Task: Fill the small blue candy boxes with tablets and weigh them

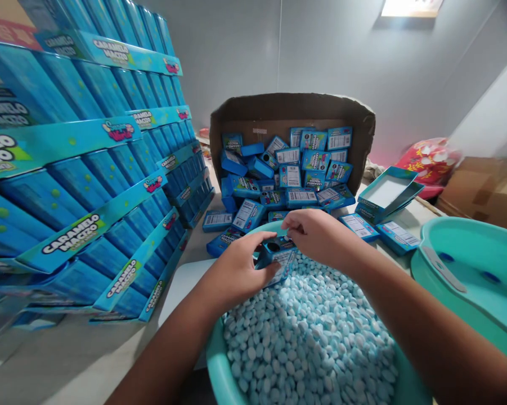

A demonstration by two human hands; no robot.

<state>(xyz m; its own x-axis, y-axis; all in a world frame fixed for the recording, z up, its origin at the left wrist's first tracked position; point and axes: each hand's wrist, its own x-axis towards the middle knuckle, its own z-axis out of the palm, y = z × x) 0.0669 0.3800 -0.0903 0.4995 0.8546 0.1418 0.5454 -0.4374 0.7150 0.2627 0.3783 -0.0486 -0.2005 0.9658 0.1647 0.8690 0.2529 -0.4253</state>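
Observation:
My left hand (248, 264) grips a small blue candy box (283, 263) around its side, over the far left of a teal tub (218, 360). A dark round opening shows on the box's upper face. My right hand (314, 233) is at the box's far right corner, its thumb and fingers pinched together; whatever they hold, if anything, is too small to make out. Light blue and white oval candies (312, 332) fill the tub below both hands.
Stacked display trays of blue boxes (88, 185) rise at the left. Behind the tub, a cardboard carton (293, 112) lies open with many small boxes spilling out. Empty-looking blue trays (386, 191) and a second teal tub (468, 230) stand at the right.

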